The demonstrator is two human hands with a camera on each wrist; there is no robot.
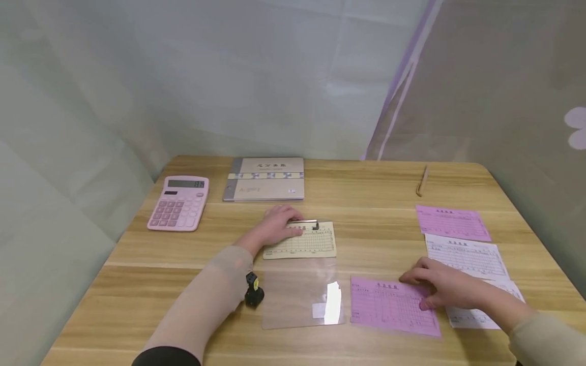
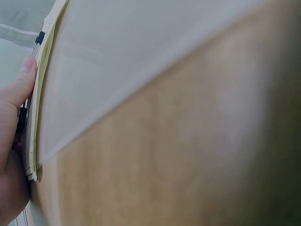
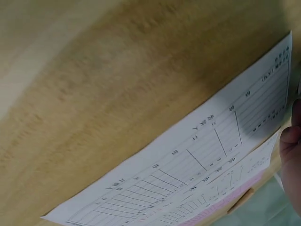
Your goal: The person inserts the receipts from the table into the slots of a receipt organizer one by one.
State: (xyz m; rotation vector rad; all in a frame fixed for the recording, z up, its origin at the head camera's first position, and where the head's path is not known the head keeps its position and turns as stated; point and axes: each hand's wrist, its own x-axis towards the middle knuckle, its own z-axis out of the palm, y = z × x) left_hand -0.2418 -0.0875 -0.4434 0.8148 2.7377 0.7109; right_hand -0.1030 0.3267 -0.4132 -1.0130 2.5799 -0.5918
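Observation:
At the top of a clear clipboard (image 1: pixel 297 292), my left hand (image 1: pixel 276 226) holds the metal clip (image 1: pixel 309 222), thumb on the near side and fingers on the far side. Under the clip lies a stack of pale yellow printed slips (image 1: pixel 304 246). In the left wrist view the thumb (image 2: pixel 27 77) lies by the clip and the slips' edge; the other fingers are mostly hidden. My right hand (image 1: pixel 441 284) rests over a pink printed slip (image 1: pixel 384 307) right of the clipboard, thumb on its surface, fingers spread towards its far edge.
White slips (image 1: pixel 467 256) and another pink slip (image 1: pixel 453 223) lie in an overlapping column at the right. A pen (image 1: pixel 423 180) is behind them. A pink calculator (image 1: pixel 178 203) stands at the left, and a ledger book (image 1: pixel 265 180) lies near the table's back edge.

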